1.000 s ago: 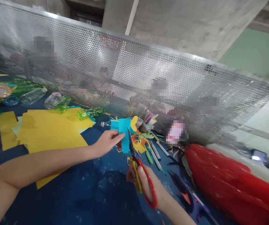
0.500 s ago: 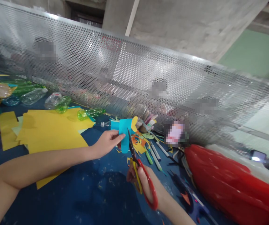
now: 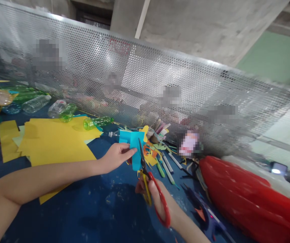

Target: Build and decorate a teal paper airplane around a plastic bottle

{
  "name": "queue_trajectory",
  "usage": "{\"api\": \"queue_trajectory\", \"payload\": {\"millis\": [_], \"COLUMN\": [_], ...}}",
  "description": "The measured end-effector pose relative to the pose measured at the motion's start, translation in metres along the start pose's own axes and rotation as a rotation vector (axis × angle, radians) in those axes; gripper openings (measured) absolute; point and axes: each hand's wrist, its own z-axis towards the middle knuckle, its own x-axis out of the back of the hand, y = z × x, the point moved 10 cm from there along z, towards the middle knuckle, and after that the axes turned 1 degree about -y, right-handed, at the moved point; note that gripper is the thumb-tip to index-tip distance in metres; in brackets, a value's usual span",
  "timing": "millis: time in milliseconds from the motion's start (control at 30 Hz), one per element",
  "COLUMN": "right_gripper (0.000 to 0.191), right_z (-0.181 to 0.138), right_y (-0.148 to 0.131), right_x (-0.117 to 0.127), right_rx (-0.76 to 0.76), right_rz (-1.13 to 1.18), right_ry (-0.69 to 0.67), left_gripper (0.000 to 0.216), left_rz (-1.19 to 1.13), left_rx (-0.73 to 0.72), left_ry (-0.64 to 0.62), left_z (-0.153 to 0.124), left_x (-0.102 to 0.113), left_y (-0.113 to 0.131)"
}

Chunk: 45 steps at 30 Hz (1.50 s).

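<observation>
Open near tabletop (image 3: 104, 209), screen (image 3: 140, 81) behind, red bundle (image 3: 246, 199) right

Paper sheets (image 3: 56, 141) lie on the worktop (image 3: 96, 209), left of the scissors (image 3: 146, 171). Bottles (image 3: 67, 113) lie behind the sheets, before a mesh screen (image 3: 145, 74).

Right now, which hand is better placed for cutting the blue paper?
The right hand, probably: it holds the scissors, blades at the blue paper, while the left hand holds that paper.
</observation>
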Motion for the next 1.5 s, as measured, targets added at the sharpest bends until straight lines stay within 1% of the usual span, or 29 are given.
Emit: {"api": "queue_trajectory", "payload": {"millis": [133, 233, 367, 600, 833, 1000, 1133, 1233, 1500], "right_gripper": [0.064, 0.066, 0.063, 0.060, 0.062, 0.061, 0.060, 0.059, 0.060], "right_z": [0.002, 0.003, 0.003, 0.003, 0.002, 0.002, 0.002, 0.001, 0.001], "right_y": [0.001, 0.000, 0.001, -0.001, 0.000, 0.002, 0.004, 0.005, 0.008], "right_x": [-0.003, -0.002, -0.003, -0.006, -0.005, -0.004, -0.005, -0.002, -0.005], "right_rx": [0.022, 0.030, 0.004, -0.010, -0.006, -0.001, -0.029, -0.045, -0.059], "right_rz": [0.027, 0.035, 0.073, 0.150, 0.117, 0.129, 0.160, 0.160, 0.163], "right_ry": [-0.017, 0.000, -0.006, -0.016, -0.013, -0.004, -0.004, 0.021, -0.009], "left_gripper": [0.034, 0.031, 0.028, 0.030, 0.031, 0.031, 0.030, 0.031, 0.029], "left_rz": [-0.056, -0.109, -0.183, -0.229, -0.315, -0.325, -0.323, -0.326, -0.336], "left_rx": [0.013, 0.028, 0.061, 0.104, 0.119, 0.115, 0.122, 0.092, 0.082], "left_ry": [-0.017, -0.023, -0.017, -0.017, -0.025, -0.039, -0.007, 0.010, 0.011], "left_z": [-0.001, -0.002, -0.004, -0.003, -0.002, 0.000, 0.002, 0.004, 0.005], "left_x": [-0.003, -0.005, -0.007, -0.009, -0.011, -0.011, -0.006, -0.003, -0.002], "left_y": [-0.001, -0.001, -0.001, -0.002, -0.011, -0.012, -0.014, -0.013, -0.012]}}
